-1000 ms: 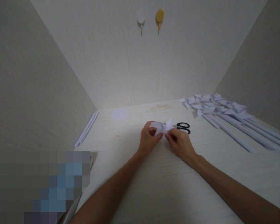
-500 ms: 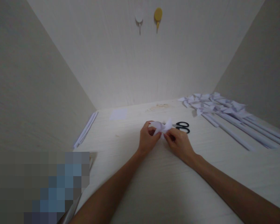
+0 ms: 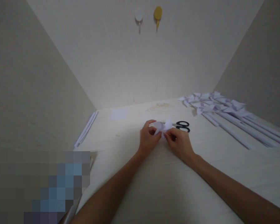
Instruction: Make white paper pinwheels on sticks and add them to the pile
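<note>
Paper [image 3: 163, 126], white and folded, is sitting pinched between both hands just above the counter [image 3: 154, 183]. Left hand [image 3: 147, 140] is gripping its near-left part, fingers [image 3: 151, 132] curled closed around the fold, thumb tucked underneath. Right hand [image 3: 180, 143] is meeting it from the other side, fingers [image 3: 170, 136] closed on the paper's lower right edge; the two sets of fingertips are almost touching each other. Points of the paper are sticking up past the fingers, away from the person. Scissors [image 3: 183, 126] with black handles are lying just beyond the right fingers, apart from them. Pinwheels [image 3: 214, 104] on long white sticks are lying well off to the right of the fingers. A flat sheet [image 3: 119, 114] is resting beyond the left fingers, and strips [image 3: 86, 130] are lying far to their left along the wall.
</note>
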Motion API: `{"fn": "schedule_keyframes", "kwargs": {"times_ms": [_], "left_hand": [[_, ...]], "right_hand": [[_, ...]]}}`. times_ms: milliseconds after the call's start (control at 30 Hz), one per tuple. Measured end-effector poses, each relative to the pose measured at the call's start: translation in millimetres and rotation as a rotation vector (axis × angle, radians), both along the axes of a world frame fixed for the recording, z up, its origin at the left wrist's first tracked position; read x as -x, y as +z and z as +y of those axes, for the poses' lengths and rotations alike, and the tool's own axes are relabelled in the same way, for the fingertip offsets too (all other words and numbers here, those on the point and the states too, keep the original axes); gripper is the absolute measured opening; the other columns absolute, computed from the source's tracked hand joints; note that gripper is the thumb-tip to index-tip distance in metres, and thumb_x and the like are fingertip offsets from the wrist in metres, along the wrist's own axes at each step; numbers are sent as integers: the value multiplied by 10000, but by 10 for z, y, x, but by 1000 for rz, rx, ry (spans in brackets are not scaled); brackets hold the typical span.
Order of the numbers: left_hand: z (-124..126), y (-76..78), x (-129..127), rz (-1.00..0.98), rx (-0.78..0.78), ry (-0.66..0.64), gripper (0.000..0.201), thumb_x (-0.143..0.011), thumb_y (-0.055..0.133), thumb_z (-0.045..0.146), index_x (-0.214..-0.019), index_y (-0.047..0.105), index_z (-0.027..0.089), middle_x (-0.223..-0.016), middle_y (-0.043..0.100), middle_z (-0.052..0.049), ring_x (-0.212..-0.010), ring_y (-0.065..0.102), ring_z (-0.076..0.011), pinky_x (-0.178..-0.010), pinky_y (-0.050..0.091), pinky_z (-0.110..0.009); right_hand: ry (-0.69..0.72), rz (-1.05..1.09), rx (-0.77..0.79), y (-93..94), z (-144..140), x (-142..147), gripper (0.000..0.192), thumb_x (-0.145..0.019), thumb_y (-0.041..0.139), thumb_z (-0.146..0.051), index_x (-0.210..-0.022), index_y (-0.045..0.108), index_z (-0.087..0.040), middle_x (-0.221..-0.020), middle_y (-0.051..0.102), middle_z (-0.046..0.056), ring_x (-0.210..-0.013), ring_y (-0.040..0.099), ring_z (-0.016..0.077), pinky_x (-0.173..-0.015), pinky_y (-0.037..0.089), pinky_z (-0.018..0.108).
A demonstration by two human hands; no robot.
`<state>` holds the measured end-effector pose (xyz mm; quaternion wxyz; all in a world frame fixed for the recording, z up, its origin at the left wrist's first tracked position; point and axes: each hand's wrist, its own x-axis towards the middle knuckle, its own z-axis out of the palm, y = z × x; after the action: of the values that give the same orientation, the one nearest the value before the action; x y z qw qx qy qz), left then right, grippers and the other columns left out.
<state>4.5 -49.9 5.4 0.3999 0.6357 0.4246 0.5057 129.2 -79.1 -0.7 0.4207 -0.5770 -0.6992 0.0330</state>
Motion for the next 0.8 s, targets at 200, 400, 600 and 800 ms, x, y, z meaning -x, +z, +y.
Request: {"fn": "schedule_keyframes", "kwargs": {"times_ms": [200, 400, 600, 800], "left_hand": [[-6, -3, -6, -2, -6, -10, 388, -587, 558, 113, -954, 441, 162, -547, 530, 57, -481, 492, -71, -475, 386, -172], [2, 2, 1, -28, -36, 32, 380, -580, 564, 112, -934, 436, 160, -555, 541, 52, -489, 504, -76, -471, 387, -169], [0, 5, 7, -18, -50, 84, 370, -573, 566, 113, -917, 440, 166, -559, 548, 50, -491, 513, -82, -461, 384, -170], [-3, -13, 9, -22, -49, 54, 372, -579, 555, 107, -925, 435, 168, -548, 547, 56, -481, 505, -76, -462, 380, -169]], "right_hand": [[56, -94, -140, 12, -25, -11, 192, -717, 478, -154, -525, 488, -158, -501, 459, -12, -470, 414, 94, -465, 300, 210], [132, -137, -134, 14, -11, -33, 189, -767, 427, -141, -663, 585, -153, -632, 550, 38, -582, 497, 123, -551, 372, 224], [178, -152, -89, 18, -6, -20, 211, -769, 387, -99, -715, 586, -145, -698, 567, 66, -651, 519, 146, -599, 392, 245], [167, -119, -74, 19, 13, -30, 164, -761, 419, -127, -720, 577, -136, -646, 582, 50, -561, 507, 132, -543, 368, 234]]}}
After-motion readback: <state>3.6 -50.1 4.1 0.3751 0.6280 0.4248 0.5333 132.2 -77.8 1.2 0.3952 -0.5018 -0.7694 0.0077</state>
